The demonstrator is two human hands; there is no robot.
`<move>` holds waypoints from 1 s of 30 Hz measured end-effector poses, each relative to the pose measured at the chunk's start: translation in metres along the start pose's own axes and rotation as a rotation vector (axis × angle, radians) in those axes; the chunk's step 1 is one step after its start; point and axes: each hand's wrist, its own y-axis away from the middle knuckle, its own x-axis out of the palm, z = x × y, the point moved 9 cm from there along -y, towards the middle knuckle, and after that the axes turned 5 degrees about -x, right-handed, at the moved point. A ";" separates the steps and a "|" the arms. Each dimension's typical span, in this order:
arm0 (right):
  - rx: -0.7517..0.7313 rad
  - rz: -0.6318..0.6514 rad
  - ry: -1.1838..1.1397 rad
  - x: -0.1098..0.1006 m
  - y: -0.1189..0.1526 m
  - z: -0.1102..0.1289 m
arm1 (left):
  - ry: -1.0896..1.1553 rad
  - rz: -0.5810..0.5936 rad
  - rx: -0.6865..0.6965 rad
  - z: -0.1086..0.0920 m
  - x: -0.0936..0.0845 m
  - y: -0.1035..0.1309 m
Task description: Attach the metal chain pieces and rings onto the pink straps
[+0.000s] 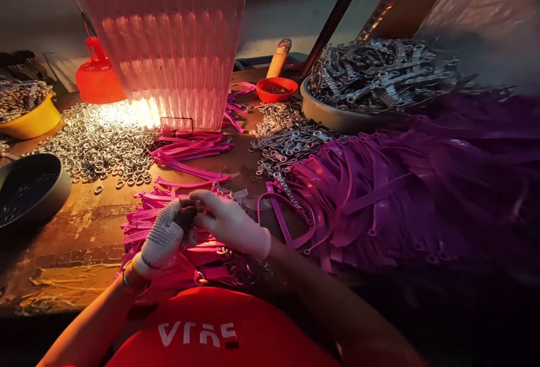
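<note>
My left hand [166,233], in a white knit glove with dark dots, has its fingers bent in close to those of my right hand. On my right hand [232,223] is a smooth white glove, its thumb and forefinger pinched together. The fingertips meet above a heap of bright pink straps [141,225]. Whatever small thing lies between them is too dark and covered to name. Several metal rings [201,278] show among the straps below my hands. More pink straps [189,150] lie just beyond.
Loose metal rings [105,150] spread under a red lamp [99,81]. A ribbed translucent sheet [169,41] hangs behind. Left stand a dark bowl [59,195] and yellow bowl [40,119]. Right are purple straps [358,198], a grey basin [324,114] of metal pieces and a red dish [276,96].
</note>
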 end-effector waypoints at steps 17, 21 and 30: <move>0.166 -0.285 -0.482 0.008 0.022 -0.008 | -0.327 0.014 0.226 -0.024 -0.004 0.021; -0.058 -0.362 -0.183 -0.003 0.031 0.017 | -0.074 0.075 0.049 -0.014 0.000 0.024; -0.167 -0.415 0.015 -0.008 0.039 0.028 | 0.518 -0.035 0.037 0.013 0.002 0.012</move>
